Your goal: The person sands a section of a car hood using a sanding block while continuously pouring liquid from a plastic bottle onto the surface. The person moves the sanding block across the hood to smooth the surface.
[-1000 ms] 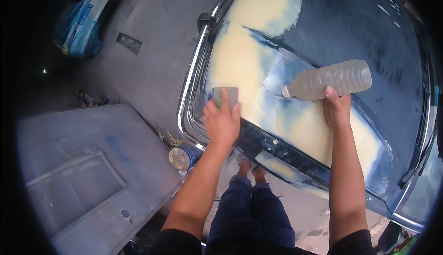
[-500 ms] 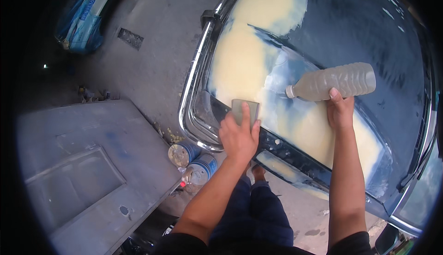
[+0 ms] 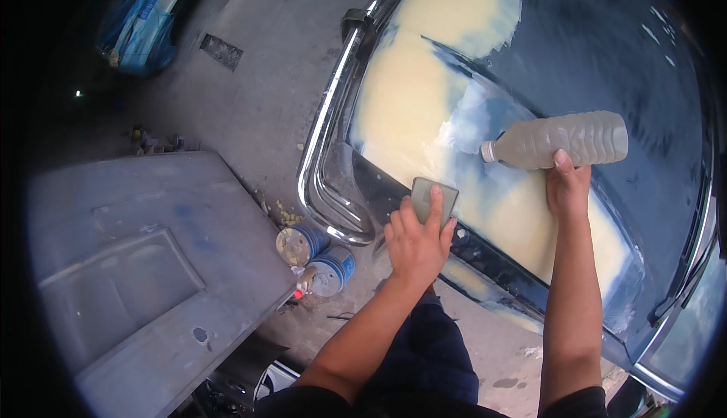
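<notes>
Over on the far left, there's a loose grey panel (image 3: 151,198) with a recessed area in it, then two blue-sided tubs (image 3: 327,276) on the floor beside it. Next along is the curved chrome trim (image 3: 312,138) at the edge of the vehicle.

Big change is the left hand (image 3: 416,247): a second ago its grey block (image 3: 447,197) was up near the chrome, and now it's slid right along the lower edge of the cream patch (image 3: 401,115), closer to the bottle. So I'd say the bit by the dark strip is getting attention now, not the chrome corner. Fingers are partly curled, index laid out flat on top, thumb along the side. Pretty snug grip, though can't tell how hard it's pressing.

Further right, the right hand (image 3: 569,188) is wrapped under the cloudy bottle (image 3: 564,139), thumb up its near side. Bottle's lying almost level over the panel, neck pointing left, same grip as before. Can't see any liquid coming out, fwiw.
</notes>
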Demonstrator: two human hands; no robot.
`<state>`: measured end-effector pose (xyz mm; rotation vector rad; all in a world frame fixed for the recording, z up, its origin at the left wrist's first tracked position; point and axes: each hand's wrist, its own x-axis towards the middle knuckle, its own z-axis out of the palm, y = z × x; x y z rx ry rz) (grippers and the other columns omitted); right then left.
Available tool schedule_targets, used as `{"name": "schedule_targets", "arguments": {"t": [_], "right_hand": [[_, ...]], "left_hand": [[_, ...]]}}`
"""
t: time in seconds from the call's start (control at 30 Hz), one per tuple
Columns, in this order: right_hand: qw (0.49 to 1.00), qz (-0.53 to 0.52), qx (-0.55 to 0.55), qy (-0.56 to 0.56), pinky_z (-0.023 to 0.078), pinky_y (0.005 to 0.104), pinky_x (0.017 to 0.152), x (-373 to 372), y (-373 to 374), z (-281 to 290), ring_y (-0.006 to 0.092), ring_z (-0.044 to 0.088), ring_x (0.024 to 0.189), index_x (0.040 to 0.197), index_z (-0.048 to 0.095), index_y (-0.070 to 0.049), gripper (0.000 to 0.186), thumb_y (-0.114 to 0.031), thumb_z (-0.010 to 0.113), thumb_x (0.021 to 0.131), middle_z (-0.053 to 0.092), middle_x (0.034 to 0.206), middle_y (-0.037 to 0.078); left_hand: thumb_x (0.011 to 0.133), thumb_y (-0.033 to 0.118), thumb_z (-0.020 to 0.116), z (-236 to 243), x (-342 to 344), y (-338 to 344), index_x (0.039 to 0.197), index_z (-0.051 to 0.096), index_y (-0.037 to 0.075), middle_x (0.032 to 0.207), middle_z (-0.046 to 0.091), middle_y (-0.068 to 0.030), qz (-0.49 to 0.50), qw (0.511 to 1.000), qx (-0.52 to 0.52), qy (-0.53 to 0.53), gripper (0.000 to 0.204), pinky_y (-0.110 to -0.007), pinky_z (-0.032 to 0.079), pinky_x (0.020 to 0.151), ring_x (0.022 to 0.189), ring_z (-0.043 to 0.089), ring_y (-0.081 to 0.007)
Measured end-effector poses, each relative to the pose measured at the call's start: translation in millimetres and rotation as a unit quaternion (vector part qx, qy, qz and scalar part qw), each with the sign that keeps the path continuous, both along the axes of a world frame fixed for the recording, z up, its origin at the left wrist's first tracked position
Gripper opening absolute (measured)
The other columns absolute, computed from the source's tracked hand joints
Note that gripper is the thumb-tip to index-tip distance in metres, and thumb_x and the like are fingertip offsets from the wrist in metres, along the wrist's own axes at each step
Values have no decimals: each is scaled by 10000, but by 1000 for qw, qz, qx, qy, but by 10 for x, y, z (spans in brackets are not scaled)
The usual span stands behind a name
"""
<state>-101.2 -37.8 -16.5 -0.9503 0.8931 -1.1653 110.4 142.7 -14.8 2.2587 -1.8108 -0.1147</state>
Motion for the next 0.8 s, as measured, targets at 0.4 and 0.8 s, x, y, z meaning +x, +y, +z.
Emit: {"name": "schedule_targets", "arguments": {"t": [0.4,0.8], "right_hand": [[1000,3,4,5,377,409,1083,-2,-4,17,245,521,1225,1323,464,-35,700,-326,807,787,556,1271,87],[1000,-22,-6,-18,417,394,1034,77,20,99,237,553,1162,1300,492,-22,682,-266,839,765,576,1228,90]], "left_hand": [[915,404,618,-42,336,-235,1465,468,153,1212,468,-276,46,997,49,20,623,-550,428,897,1058,489,-454],[948,410,567,5,910,-1017,1443,492,126,1138,512,-252,71,996,48,-10,576,-504,453,886,1026,524,-423]]}}
